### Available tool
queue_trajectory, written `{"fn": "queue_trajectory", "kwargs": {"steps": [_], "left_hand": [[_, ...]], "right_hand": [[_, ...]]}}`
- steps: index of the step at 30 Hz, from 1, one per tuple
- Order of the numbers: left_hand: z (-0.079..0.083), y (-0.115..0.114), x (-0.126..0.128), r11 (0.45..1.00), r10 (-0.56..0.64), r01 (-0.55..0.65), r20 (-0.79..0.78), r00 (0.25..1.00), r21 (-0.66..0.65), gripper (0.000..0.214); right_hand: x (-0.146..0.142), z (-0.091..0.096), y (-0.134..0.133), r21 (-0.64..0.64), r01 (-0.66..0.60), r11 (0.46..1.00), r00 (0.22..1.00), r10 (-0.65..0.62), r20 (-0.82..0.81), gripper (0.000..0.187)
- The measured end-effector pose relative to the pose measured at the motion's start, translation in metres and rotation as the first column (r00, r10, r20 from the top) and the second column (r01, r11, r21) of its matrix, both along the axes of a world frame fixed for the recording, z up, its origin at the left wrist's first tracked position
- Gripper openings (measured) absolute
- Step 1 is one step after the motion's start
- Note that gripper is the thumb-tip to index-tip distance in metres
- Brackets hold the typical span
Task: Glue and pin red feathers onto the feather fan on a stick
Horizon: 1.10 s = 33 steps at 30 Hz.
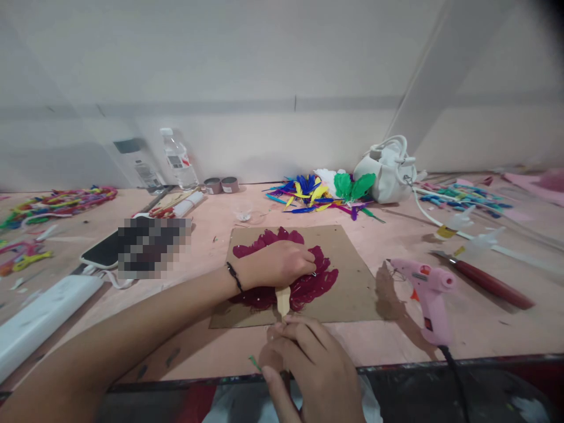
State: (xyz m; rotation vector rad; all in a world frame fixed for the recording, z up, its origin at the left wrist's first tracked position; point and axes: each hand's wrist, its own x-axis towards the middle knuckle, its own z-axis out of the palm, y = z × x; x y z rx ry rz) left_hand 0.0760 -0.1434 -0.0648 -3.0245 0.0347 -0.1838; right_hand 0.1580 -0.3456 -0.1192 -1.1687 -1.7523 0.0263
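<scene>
Dark red feathers [324, 282] fan out in a rounded shape on a sheet of brown cardboard [352, 258]. A pale wooden handle [282, 301] sticks out from their lower middle toward me. My left hand [282, 263], with a black cord bracelet [235, 276] at the wrist, lies over the feathers with its fingers curled down. What its fingertips pinch, if anything, is too small to make out, though a tiny shiny spot shows there. At the table's front edge, my right hand [315, 358] has its fingers closed around the lower end of the handle.
A pink glue gun [427, 288] and a red-handled craft knife [493, 282] lie to the right. Behind are coloured feathers [308, 194], a white bag [388, 176] and a water bottle [178, 161]. A phone [103, 247] and white power strip [53, 317] are left.
</scene>
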Motion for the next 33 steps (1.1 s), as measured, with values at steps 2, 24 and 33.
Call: {"fn": "queue_trajectory", "kwargs": {"steps": [2, 24, 33], "left_hand": [[-0.001, 0.002, 0.000, 0.999, -0.001, 0.001, 0.006, 1.000, -0.045, 0.019], [0.048, 0.014, -0.016, 0.976, 0.086, -0.042, 0.195, 0.977, -0.215, 0.025], [0.145, 0.030, -0.087, 0.740, 0.647, -0.668, 0.185, 0.740, 0.085, 0.017]], "right_hand": [[0.000, 0.000, 0.000, 0.000, 0.003, 1.000, 1.000, -0.003, 0.003, 0.022], [0.002, -0.001, 0.000, 0.015, 0.002, 1.000, 0.999, -0.002, 0.039, 0.020], [-0.006, -0.011, -0.001, -0.002, 0.039, 0.999, 0.999, -0.039, 0.005, 0.019]]}}
